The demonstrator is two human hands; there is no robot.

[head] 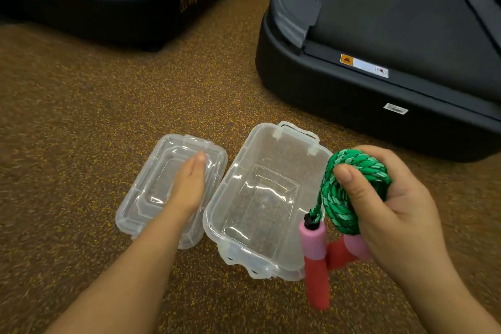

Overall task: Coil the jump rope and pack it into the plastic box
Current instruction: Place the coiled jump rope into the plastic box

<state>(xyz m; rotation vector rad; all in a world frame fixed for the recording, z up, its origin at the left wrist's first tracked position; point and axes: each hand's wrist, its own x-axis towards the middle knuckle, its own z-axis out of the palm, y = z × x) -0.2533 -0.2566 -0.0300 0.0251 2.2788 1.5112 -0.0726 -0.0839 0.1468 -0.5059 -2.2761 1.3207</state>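
Right hand (390,214) grips coiled green braided jump rope (352,187), lower right; left hand (189,184) flat on clear lid (141,198). Risk: 2 dangling pink-red foam handles (315,257) snag clear plastic box (230,190) rim, coil unravels.

You get even, moderately bright light from overhead, with only faint, soft shadows on the speckled floor (81,116). Small white glints sit on the clear plastic box (260,225) and its lid (141,198). Wide-angle distortion bends the black machine bases (352,95) toward the frame edges. Your forearms at the bottom look soft and smeared, and the red handle (317,279) is slightly motion-blurred; the centre stays fairly sharp.
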